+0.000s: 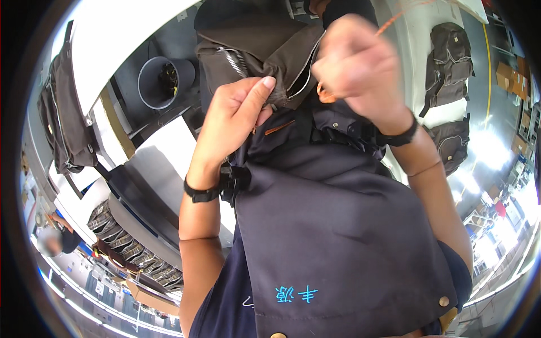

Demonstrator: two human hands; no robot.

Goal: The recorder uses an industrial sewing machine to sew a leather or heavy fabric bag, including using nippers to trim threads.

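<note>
Upper centre: left hand (234, 115) fingers pinch the brown bag (256, 48) by its zipper; right hand (360, 67) fingers grip an orange thread (394, 19). A hard pull likely snaps it.

I see the right hand (360, 67) motion-blurred, so I cannot tell its grip on the orange cord (394, 17). My left hand (234, 115) has its fingertips hidden behind the brown bag (253, 45), whose upper part the frame edge cuts off. The contents of the grey bin (163, 79) are too small to identify. The apron (338, 236) hides the worktop below.
</note>
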